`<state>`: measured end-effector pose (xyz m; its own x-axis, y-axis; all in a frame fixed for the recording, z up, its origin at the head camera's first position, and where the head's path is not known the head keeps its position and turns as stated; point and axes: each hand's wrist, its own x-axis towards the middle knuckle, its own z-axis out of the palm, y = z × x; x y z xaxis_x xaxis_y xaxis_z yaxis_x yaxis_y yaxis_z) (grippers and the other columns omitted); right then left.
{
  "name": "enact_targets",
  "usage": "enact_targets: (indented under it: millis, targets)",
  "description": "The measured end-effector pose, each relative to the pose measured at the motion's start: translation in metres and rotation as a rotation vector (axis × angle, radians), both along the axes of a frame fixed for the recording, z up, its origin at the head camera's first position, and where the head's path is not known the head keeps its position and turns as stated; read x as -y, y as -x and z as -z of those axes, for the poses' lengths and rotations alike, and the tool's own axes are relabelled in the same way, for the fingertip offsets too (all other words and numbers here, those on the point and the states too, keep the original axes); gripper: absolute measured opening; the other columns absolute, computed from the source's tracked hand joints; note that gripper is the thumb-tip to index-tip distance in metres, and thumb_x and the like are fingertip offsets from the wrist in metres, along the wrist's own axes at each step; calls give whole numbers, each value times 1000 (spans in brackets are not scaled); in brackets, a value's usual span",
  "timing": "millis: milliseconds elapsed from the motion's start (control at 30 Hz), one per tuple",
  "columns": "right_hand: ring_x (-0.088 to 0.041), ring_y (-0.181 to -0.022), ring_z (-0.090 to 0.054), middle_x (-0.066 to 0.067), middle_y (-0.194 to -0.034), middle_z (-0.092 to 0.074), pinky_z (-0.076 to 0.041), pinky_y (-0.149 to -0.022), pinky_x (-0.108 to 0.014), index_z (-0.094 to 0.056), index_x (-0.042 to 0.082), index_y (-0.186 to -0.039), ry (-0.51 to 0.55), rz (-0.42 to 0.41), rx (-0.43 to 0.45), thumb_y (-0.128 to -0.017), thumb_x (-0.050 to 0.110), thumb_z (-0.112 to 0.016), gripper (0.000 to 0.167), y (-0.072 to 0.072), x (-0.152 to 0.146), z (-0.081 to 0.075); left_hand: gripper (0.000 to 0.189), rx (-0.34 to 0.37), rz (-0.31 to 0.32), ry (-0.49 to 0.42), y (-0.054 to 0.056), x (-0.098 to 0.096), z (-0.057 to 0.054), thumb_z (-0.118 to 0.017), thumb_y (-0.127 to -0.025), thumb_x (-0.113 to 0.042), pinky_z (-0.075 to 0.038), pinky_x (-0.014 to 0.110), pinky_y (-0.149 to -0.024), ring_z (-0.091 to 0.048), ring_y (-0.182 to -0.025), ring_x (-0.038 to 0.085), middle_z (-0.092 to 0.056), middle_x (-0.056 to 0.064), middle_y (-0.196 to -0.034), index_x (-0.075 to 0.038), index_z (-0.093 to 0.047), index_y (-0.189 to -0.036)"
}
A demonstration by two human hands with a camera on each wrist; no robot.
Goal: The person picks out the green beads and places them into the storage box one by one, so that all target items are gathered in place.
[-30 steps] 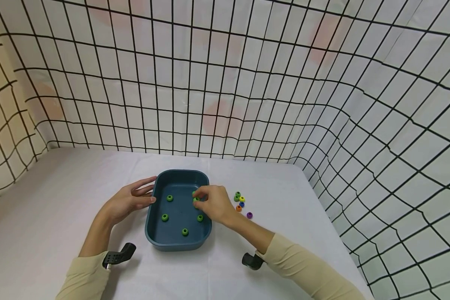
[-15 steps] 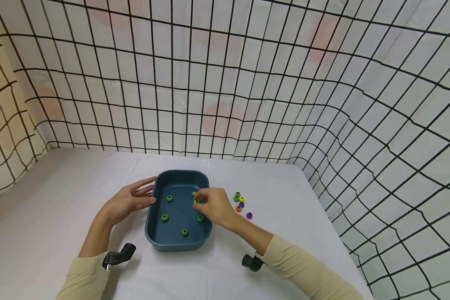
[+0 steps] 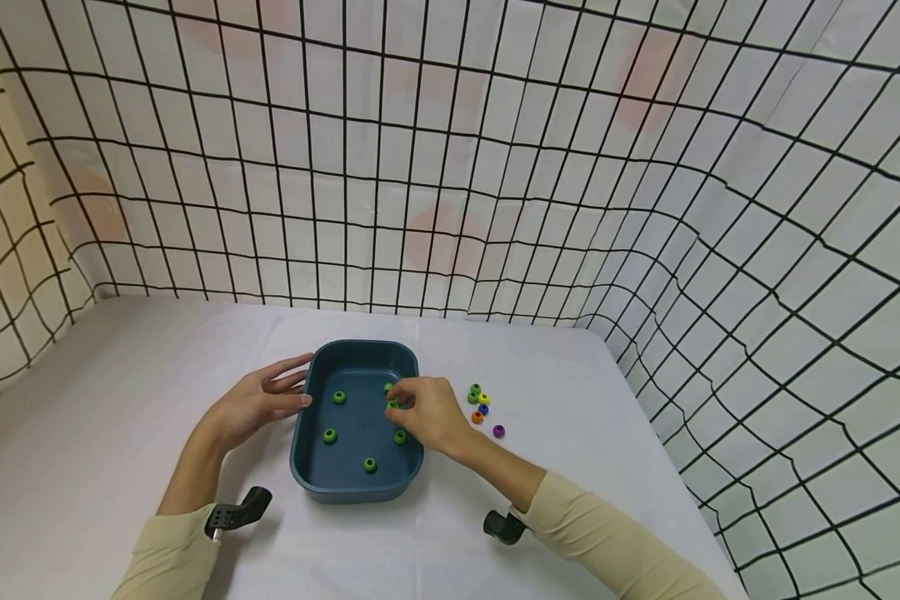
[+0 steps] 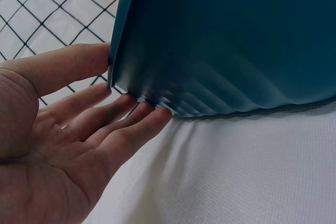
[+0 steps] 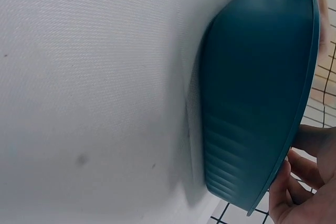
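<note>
A dark teal rectangular tray (image 3: 358, 493) sits on the white cloth, with several green beads (image 3: 370, 465) spread over its floor. My left hand (image 3: 251, 403) touches its left wall with extended fingers; in the left wrist view, the fingertips rest along the tray's outer side (image 4: 220, 40) and the thumb near its rim. My right hand (image 3: 433, 414) reaches over the right rim, and thumb and forefinger pinch a green bead (image 3: 392, 406) low inside. Just behind is another green bead (image 3: 388, 388), partly hidden by the fingers. The right wrist view shows the tray's outside (image 5: 252, 87); the bead is hidden there.
Right of the tray lies a loose cluster: green beads (image 3: 474, 397), a yellow bead (image 3: 483, 399), a blue bead (image 3: 483, 410), an orange bead (image 3: 477, 417) and a purple bead (image 3: 499, 432). Black grid netting (image 3: 435, 242) over white sheeting stands behind and beside the table.
My right hand has lowered slightly toward the near side, the pinched green bead shifting with it. The left hand and tray stay where they were.
</note>
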<state>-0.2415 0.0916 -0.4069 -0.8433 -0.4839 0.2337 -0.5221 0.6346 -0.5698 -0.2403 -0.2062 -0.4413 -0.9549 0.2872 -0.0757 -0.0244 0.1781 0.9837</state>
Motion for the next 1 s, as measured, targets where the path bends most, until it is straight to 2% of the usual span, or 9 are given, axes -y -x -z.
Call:
enact_targets:
  millis: [200, 533, 733, 900, 1000]
  targets:
    - [-19, -86, -71, -11, -96, -77, -57, -70, -22, -77, 3, -104, 6, -3, -2, -90, 13, -76, 17, 0, 0, 0, 82, -3, 10, -5, 0, 0, -1, -73, -93, -15, -42, 54, -113, -37, -147, 43, -32, 22, -162, -14, -28, -161]
    - [-19, -85, -70, -9, -96, -77, -56, -69, -22, -77, 3, -105, 26, 0, -11, -90, 13, -76, 18, -1, -1, -1, 82, -2, 9, -3, 0, 1, 0, -73, -92, -16, -43, 54, -112, -39, -146, 43, -33, 22, -161, -14, -28, -161]
    - [-21, -86, -71, -11, -97, -77, -56, -68, -23, -77, 2, -106, 72, 20, -28, -89, 13, -77, 19, 1, -6, -2, 83, 2, 10, -6, 0, 1, 0, -73, -93, -17, -43, 54, -112, -37, -147, 43, -33, 22, -162, -14, -28, -161]
    - [-19, -76, -68, -9, -90, -77, -53, -60, -22, -77, 2, -104, 112, 25, -72, -90, 9, -75, 16, 4, -14, -4, 82, 1, 11, -3, 0, 1, -1, -72, -93, -16, -43, 54, -112, -36, -147, 43, -33, 22, -161, -14, -28, -161]
    - [-17, -70, -65, -8, -85, -76, -50, -56, -21, -77, 2, -101, 121, 56, -98, -89, 8, -75, 14, 6, -21, -5, 81, -1, 9, -4, 0, 1, -1, -72, -93, -16, -43, 54, -112, -36, -148, 43, -33, 22, -161, -14, -28, -161]
